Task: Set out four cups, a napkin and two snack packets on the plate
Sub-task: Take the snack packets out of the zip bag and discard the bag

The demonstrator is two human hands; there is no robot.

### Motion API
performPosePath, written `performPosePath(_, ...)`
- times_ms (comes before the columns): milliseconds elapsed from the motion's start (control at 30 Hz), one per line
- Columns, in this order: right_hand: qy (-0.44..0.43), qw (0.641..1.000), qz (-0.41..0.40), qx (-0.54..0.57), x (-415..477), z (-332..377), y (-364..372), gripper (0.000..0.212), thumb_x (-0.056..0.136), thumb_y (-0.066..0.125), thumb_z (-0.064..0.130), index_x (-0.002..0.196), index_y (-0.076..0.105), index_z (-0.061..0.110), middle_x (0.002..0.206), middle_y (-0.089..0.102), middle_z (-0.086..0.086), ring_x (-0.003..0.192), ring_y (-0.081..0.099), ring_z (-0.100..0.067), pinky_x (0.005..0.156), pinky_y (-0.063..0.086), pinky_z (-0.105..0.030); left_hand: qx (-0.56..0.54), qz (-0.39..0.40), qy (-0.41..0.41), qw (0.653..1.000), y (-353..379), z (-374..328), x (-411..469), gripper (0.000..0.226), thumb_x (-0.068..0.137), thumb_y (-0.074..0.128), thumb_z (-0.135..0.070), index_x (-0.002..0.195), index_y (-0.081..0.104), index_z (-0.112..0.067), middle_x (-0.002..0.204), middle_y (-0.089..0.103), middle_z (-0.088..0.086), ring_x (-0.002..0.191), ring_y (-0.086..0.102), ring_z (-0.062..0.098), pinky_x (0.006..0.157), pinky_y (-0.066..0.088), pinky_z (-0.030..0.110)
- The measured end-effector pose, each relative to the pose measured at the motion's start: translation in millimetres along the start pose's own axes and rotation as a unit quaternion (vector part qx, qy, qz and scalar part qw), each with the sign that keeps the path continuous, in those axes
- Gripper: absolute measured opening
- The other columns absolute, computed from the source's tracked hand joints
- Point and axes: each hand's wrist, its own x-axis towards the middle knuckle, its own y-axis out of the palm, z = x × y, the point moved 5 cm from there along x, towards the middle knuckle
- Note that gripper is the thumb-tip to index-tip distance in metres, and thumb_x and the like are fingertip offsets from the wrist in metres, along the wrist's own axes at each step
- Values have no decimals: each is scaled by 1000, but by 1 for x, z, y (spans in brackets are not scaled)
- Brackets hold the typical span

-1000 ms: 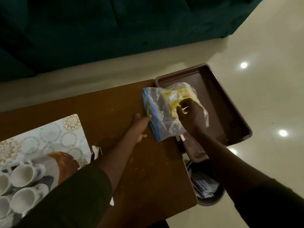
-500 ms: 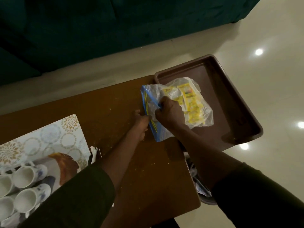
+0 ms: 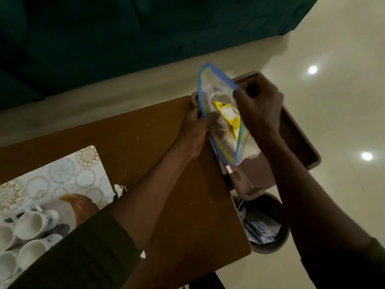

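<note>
We held the zip bag point(image 3: 224, 122) upright over the brown tray point(image 3: 295, 130), its mouth pulled open between our 2 hands. Our left hand point(image 3: 196, 130) pinched the near-left lip, fingers closed on the plastic; our right hand point(image 3: 258, 105) was clenched on the far-right lip. The long axis of the mouth ran from the far end down toward us, and a yellow snack packet point(image 3: 229, 117) lay inside along that same line, just below the opening. It sat between the hands, nearer the right, so we judged the right hand the likelier one to let go and reach in while the left kept the mouth spread. The cups point(image 3: 31, 236) stood well apart at the left of the counter point(image 3: 156, 163), beside a patterned mat point(image 3: 62, 174). Nothing yet rested on the tray that we could see.
</note>
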Motion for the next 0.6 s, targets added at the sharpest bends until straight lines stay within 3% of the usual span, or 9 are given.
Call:
performPosePath(133,-21,999,-39,26,7,48,-29,13,66,58,21,71,63,10,61,53,5,59,46,-8,56,35,-21,-46,22,67,996,-1,-53,-32,16,85,53,3,73,62,-4,55,66,8,45,65,16,42,53,26)
performPosePath(267,-17,1000,2,19,-14,69,-23,8,64,53,28,64,56,21,58,52,10,53,45,-2,51,37,-21,32,-7,79,996,-47,-79,-67,21,67,57,-11,50,67,-18,47,61,-1,40,61,13,40,46,20)
performPosePath(367,-7,995,85,-56,-44,59,3,15,75,57,26,74,63,12,65,60,2,60,55,-5,58,49,-28,163,-57,39,984,-92,-70,-83,11,65,59,-17,63,69,-19,61,66,-1,55,64,12,57,52,27)
performPosePath(467,19,972,208,-105,-74,43,36,14,81,63,17,82,62,3,73,60,-6,67,56,-16,69,50,-42,271,-108,2,957,-122,-55,-92,23,60,59,-25,77,71,-16,87,74,12,83,72,28,80,57,45)
performPosePath(533,-19,978,195,-77,-86,56,43,17,81,66,17,88,62,2,80,63,-5,75,60,-21,71,51,-45,306,-128,4,944,-129,-51,-96,42,57,60,-29,90,70,-5,101,71,23,94,69,37,85,55,53)
performPosePath(600,-103,986,131,-22,-92,89,38,17,81,65,22,88,63,6,80,66,-6,72,62,-21,65,51,-40,293,-122,13,948,-133,-50,-95,47,59,65,-26,99,65,-3,104,68,22,89,70,27,80,58,44)
